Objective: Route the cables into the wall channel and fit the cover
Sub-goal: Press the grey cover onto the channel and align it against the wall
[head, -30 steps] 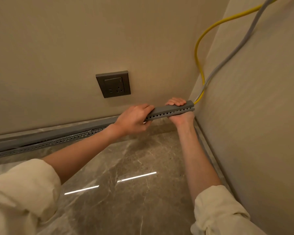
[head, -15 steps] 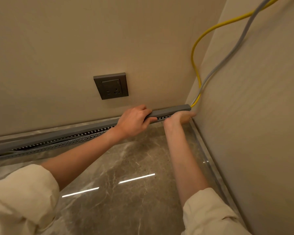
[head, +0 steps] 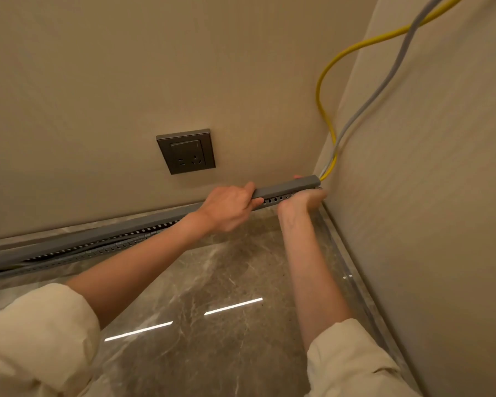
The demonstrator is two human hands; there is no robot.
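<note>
A long grey cover [head: 287,188] lies over the perforated grey wall channel [head: 98,249] that runs along the base of the back wall. My left hand [head: 229,207] grips the cover from above, near its right end. My right hand [head: 302,199] holds the same end from below, at the room corner, fingers wrapped over its top. A yellow cable [head: 322,110] and a grey cable [head: 384,84] drop down the corner and enter the channel's right end. Further left, a gap shows between cover and channel, with cables visible inside.
A dark grey wall socket [head: 186,151] sits on the back wall above the channel. The right wall [head: 427,196] meets the back wall at the corner. The polished marble floor [head: 212,296] reflects ceiling light strips. Cream sleeves cover both forearms.
The cover's right end has been lowered from a raised position towards the channel at the corner. Both hands stayed on it, and my right hand shifted beneath the end.
</note>
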